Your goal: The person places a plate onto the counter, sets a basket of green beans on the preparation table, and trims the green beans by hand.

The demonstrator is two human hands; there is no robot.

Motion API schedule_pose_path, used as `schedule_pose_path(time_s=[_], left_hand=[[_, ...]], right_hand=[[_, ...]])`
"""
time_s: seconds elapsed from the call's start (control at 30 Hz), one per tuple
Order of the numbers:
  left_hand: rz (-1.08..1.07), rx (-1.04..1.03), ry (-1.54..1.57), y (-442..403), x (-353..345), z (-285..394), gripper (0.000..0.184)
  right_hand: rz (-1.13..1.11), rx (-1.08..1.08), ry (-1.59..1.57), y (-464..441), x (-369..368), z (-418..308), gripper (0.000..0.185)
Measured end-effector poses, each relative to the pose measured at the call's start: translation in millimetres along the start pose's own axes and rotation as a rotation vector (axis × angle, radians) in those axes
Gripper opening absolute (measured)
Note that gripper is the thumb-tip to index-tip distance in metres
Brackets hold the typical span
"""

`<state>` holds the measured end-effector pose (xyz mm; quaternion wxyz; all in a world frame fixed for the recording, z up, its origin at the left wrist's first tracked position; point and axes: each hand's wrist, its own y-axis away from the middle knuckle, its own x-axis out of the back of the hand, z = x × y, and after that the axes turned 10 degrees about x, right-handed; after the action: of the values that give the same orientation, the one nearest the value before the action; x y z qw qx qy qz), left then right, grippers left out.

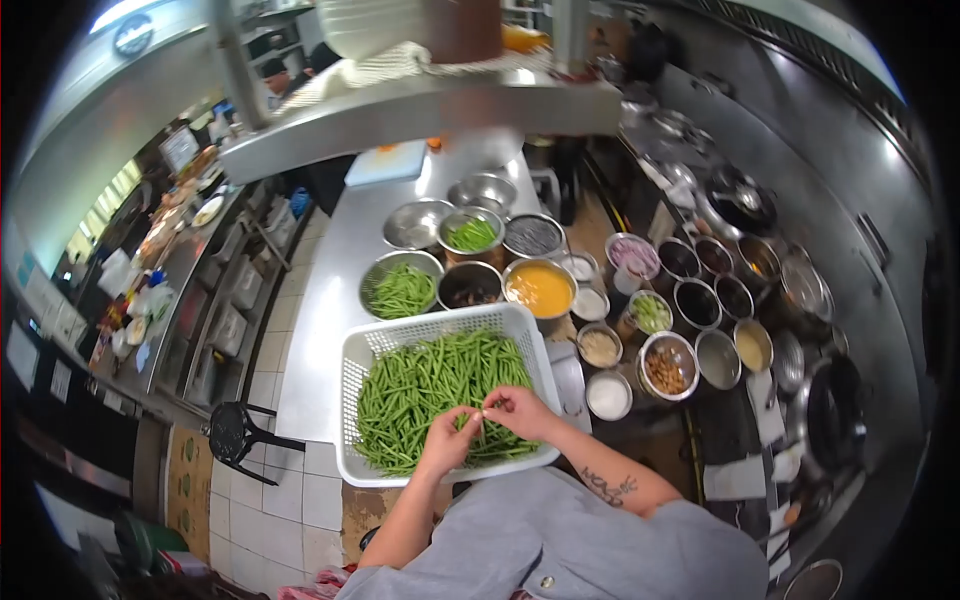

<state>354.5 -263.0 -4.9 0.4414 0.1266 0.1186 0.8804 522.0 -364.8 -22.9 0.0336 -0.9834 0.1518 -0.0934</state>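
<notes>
A white perforated plastic basket [347, 420] full of green beans [430, 375] stands at the near end of the steel table. Over the front right part of the beans, my left hand [452, 436] and my right hand [518, 412] meet at the fingertips. Both are closed in a pinch, apparently on one green bean, mostly hidden by the fingers. Just behind the basket, a metal bowl [366, 272] holds more green beans [402, 291]. Beside it are a pot with dark contents [470, 285] and a pot of orange-yellow liquid [540, 289].
Metal bowls [418, 224] and a blue-white cutting board [386, 163] lie farther back on the steel table [315, 340]. Several containers of sauces and chopped ingredients [668, 364] stand to the right, near woks [835, 413]. An overhead shelf [420, 125] crosses above. A black stool [232, 432] stands left.
</notes>
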Motion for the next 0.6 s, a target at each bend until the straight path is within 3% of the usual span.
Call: schedule_pose_path(time_s=[0.13, 0.23, 0.33, 0.4, 0.47, 0.53, 0.57, 0.6], left_hand=[[-0.022, 0.007, -0.048, 3, 3, 7, 0.022], [-0.079, 0.035, -0.145, 8, 5, 16, 0.021], [-0.075, -0.178, -0.070, -6, 9, -14, 0.020], [0.016, -0.043, 0.135, -16, 19, -17, 0.024], [0.182, 0.199, 0.364, -15, 30, 1, 0.031], [0.021, 0.220, 1.034, -29, 46, -16, 0.033], [-0.057, 0.248, 1.192, -33, 51, -26, 0.032], [-0.135, 0.267, 1.347, -35, 55, -33, 0.031]], right_hand=[[-0.004, 0.011, -0.024, 3, -1, 6, 0.008], [-0.074, 0.065, -0.231, 5, -2, 15, 0.005], [-0.296, -0.057, -0.333, 8, 18, -11, 0.005], [-0.447, -0.135, -0.292, 12, 22, -13, 0.009], [-0.398, -0.194, 0.002, 10, 18, -7, 0.016], [-0.151, -0.078, 0.367, 9, 18, -15, 0.023], [-0.029, -0.007, 0.550, 9, 17, -17, 0.026], [-0.059, -0.039, 0.627, 10, 16, -9, 0.030]])
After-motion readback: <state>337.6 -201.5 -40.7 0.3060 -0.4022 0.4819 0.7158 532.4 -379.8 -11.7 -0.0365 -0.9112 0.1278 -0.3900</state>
